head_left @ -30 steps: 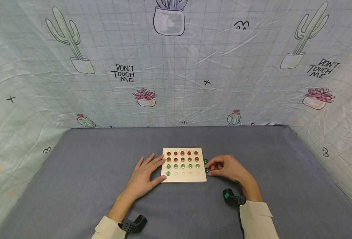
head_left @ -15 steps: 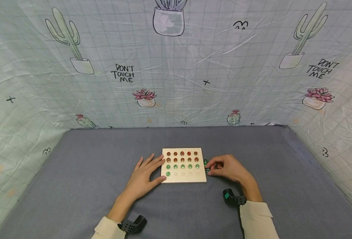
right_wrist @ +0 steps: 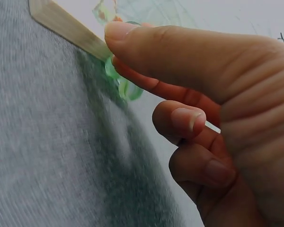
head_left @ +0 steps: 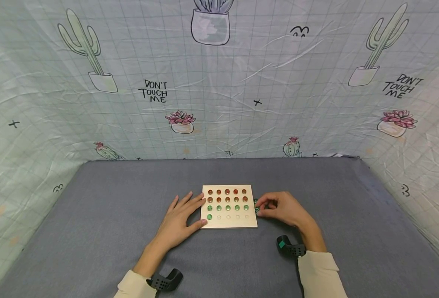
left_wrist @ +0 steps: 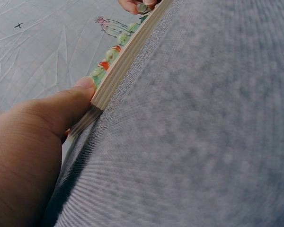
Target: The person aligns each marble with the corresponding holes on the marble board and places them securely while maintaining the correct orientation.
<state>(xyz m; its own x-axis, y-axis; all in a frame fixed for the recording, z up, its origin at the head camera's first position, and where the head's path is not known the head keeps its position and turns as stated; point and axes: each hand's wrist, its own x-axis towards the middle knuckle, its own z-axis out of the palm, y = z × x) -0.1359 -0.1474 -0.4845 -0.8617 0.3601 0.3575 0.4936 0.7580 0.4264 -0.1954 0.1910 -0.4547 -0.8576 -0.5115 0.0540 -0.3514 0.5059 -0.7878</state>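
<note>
A pale wooden board (head_left: 232, 224) with rows of round hollows lies flat on the grey cloth. Red-orange marbles (head_left: 227, 192) fill its two back rows, and green marbles (head_left: 228, 208) fill the third. In the front row one green marble (head_left: 209, 217) sits at the left end, beside bare hollows. My left hand (head_left: 180, 219) rests with spread fingers against the board's left edge, thumb at the front corner. Close by the right edge, my right hand (head_left: 284, 210) pinches a glass marble (left_wrist: 142, 8) between thumb and index finger. Loose green marbles (right_wrist: 130, 90) lie under those fingers, partly hidden.
Grey cloth (head_left: 130, 198) covers the table around the board. A pale curtain (head_left: 219, 91) printed with cacti hangs behind and along both sides. Each wrist wears a black band, such as the right wristband (head_left: 292, 248).
My right hand has shifted slightly left, its fingertips now at the board's right edge. The left hand and the marbles in the board stay as they were.
</note>
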